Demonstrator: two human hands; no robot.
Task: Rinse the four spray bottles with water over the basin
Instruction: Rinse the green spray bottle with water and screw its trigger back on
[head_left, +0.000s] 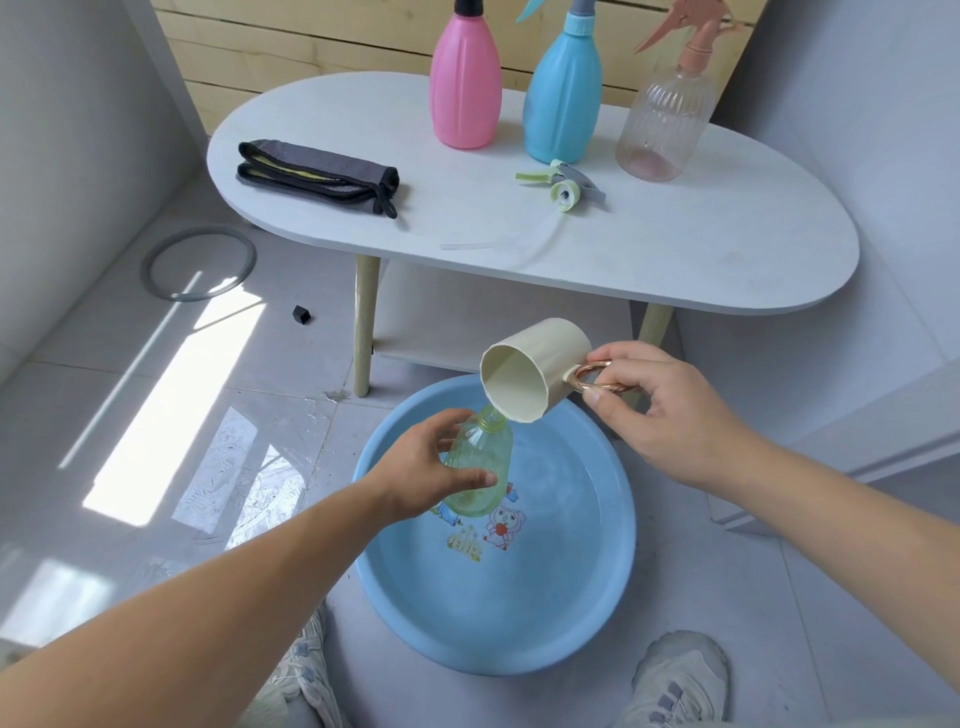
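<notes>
While the cup tilts, step: filling the green spray bottle, seemingly the first of four.
Bottle: above the blue basin, sprayer off; mouth points up at the cream cup, long axis near upright, leaning slightly.
Left hand: fingers clamped round the bottle's body.
Right hand: fingers pinching the cup's handle.
Next: probably swirl, then upend over the basin, grip firm.
Table: pink bottle, blue bottle, clear bottle, all capped.

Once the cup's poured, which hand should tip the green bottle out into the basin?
Left, probably: the left hand grips the green bottle above the basin, while the right hand holds the cup by its handle.
</notes>
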